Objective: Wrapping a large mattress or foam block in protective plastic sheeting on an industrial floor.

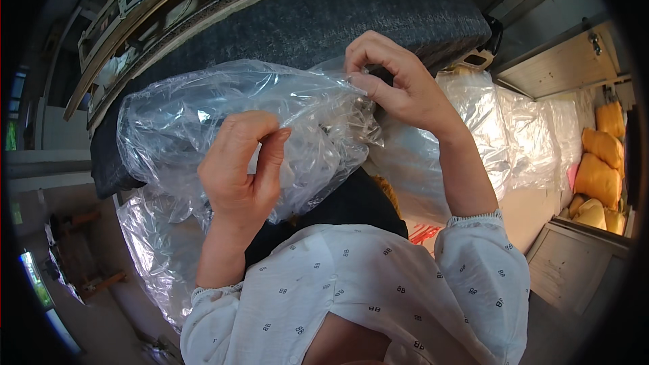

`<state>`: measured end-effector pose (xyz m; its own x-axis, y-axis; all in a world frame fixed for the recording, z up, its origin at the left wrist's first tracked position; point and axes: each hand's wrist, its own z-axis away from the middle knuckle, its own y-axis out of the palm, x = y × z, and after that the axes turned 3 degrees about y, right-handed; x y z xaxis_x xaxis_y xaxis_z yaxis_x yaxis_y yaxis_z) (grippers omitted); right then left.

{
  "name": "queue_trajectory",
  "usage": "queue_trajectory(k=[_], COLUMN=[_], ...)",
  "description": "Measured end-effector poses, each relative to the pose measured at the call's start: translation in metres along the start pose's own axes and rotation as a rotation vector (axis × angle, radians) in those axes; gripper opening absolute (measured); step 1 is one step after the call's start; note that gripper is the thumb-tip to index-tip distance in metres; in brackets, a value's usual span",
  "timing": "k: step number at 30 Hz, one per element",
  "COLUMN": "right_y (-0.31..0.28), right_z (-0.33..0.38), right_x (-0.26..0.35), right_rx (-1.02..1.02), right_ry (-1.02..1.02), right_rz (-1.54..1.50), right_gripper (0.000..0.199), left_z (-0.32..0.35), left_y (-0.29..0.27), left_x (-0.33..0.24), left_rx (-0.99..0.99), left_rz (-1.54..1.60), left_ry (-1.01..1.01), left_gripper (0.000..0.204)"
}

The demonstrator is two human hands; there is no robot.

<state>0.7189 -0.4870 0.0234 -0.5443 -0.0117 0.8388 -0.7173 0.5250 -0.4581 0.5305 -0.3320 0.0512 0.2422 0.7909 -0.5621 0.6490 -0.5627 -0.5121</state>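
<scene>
A crumpled clear plastic sheet [182, 122] lies across the front of a dark, cloth-like covered surface [304, 20] and hangs down toward my lap. My left hand [243, 155] is over its middle, thumb and forefinger pinched at what looks like a fold of the film. Farther up and to the right, my right hand [395, 84] has thumb and forefinger closed on the sheet's upper right edge. Between the two hands a strip of the film runs fairly straight. Whether the sheet is a bag I cannot tell.
More clear plastic [473, 122] is spread out at the right, and another stretch [159, 250] hangs at the lower left. Along the far left edge runs a long wood-and-metal frame [155, 7]. Orange-yellow bundles [602, 169] are stacked at the far right, above a wooden box [574, 263].
</scene>
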Motion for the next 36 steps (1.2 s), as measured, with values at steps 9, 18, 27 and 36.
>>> queue_trajectory(k=[9,18,27,36], right_y=[0.006,0.011,0.009,0.012], right_z=[-0.019,-0.023,-0.026,-0.018], right_x=[0.027,0.020,0.023,0.029], right_rx=[-0.100,0.078,0.116,0.096], right_ry=[-0.382,-0.069,0.101,0.137], right_rz=[0.103,-0.558,-0.749,-0.417], right_gripper=[0.025,0.011,0.039,0.029], left_z=[-0.005,-0.008,-0.009,-0.010], left_y=[-0.006,-0.008,-0.008,-0.007], left_x=[-0.005,-0.005,-0.006,-0.002], left_rx=[0.040,0.081,0.070,0.055], left_rz=[0.038,0.040,0.115,0.115], left_ry=[-0.042,-0.043,-0.197,-0.212], left_gripper=[0.015,0.015,0.011,0.010])
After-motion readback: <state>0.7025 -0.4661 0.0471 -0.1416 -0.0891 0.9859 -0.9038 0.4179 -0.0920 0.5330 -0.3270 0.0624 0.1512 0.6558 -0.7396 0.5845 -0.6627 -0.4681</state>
